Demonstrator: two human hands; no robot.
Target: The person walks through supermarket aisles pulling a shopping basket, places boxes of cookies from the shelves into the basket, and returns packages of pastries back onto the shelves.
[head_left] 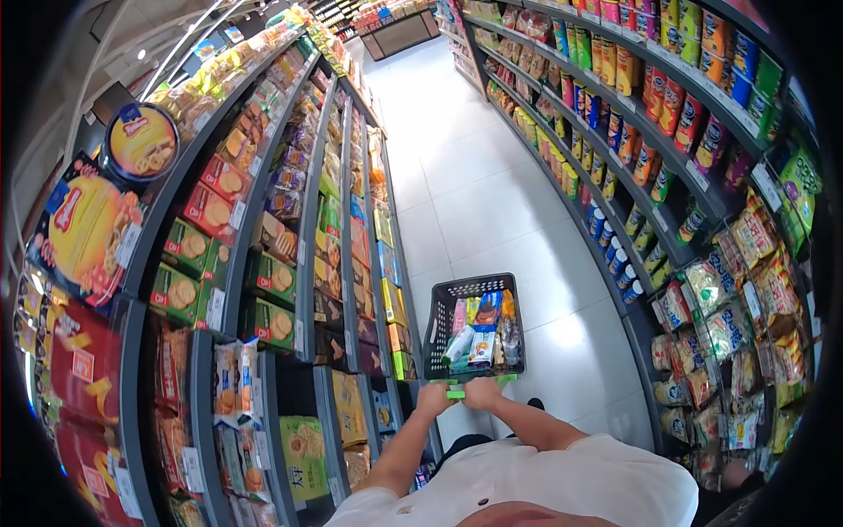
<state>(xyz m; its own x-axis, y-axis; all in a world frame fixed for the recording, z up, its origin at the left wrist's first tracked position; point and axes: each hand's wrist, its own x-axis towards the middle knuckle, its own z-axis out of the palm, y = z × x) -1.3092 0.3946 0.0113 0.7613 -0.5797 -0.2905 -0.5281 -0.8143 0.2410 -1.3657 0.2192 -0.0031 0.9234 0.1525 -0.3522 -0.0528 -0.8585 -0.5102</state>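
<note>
A black shopping basket with perforated sides is in front of me, low in the aisle. Its green handle crosses the near side. My left hand is closed around the handle's left part, and my right hand grips it just to the right. Inside the basket lie several packaged goods, among them a blue and white packet, an orange packet and a pale green and white pack. The lower items are partly hidden under these.
Shelves of boxed biscuits and bagged snacks line the left. On the right, shelves hold chip canisters and hanging snack bags. A pale tiled floor runs ahead between them to a far display.
</note>
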